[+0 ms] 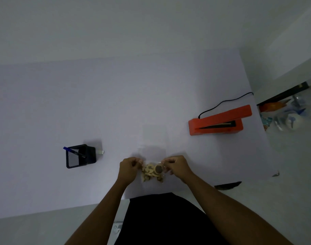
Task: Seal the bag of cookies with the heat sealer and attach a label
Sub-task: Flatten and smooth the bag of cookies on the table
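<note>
A clear plastic bag of cookies [152,171] lies on the white table near its front edge; pale and dark cookies show through it. My left hand [129,167] pinches the bag's left side and my right hand [175,166] pinches its right side, fingers closed on the plastic. The bag's empty upper part [152,152] stretches away from me, flat on the table. An orange heat sealer [220,122] stands at the right with its arm raised, well apart from both hands. A small white label [100,152] lies just behind the pen holder.
A black mesh pen holder [79,156] with a blue pen [73,151] stands at the left. The sealer's black cord [221,103] runs off the table's right edge. Packets and clutter [283,114] lie on the floor at the right.
</note>
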The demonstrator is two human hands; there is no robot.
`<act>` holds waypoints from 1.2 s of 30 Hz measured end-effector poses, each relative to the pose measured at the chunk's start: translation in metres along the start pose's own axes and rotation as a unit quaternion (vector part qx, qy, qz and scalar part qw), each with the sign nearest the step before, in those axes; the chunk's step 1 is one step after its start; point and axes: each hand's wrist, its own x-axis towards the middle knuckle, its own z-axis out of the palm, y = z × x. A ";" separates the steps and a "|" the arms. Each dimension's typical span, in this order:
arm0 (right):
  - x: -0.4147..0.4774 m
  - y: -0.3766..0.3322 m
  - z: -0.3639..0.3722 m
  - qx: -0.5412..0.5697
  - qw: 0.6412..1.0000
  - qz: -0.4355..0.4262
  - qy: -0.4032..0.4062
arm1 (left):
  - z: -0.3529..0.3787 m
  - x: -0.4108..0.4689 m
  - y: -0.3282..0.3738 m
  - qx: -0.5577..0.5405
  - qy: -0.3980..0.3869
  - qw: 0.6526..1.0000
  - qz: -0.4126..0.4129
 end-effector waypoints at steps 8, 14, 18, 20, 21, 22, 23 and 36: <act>0.002 0.005 0.012 -0.007 0.998 0.069 -0.007 | 0.006 0.003 -0.003 0.067 -0.007 0.997 -0.047; 0.003 0.004 0.013 -0.014 0.998 0.065 -0.001 | 0.012 -0.006 0.015 0.142 0.088 0.983 0.074; 0.004 0.002 0.012 -0.013 0.998 0.068 -0.003 | 0.025 -0.015 0.033 0.238 -0.057 0.953 0.179; 0.005 0.001 0.011 -0.012 0.997 0.074 -0.015 | 0.031 -0.019 0.036 0.298 -0.096 0.932 0.184; 0.005 0.000 0.011 -0.013 0.997 0.078 -0.022 | 0.033 -0.021 0.036 0.326 -0.101 0.922 0.184; 0.006 -0.001 0.011 -0.017 0.996 0.082 -0.028 | 0.035 -0.022 0.034 0.346 -0.099 0.914 0.185; 0.006 -0.001 0.010 -0.022 0.996 0.086 -0.033 | 0.038 -0.023 0.033 0.363 -0.096 0.909 0.180; 0.009 -0.008 0.002 0.024 0.993 0.094 0.075 | 0.048 -0.031 0.042 0.438 -0.094 0.885 0.129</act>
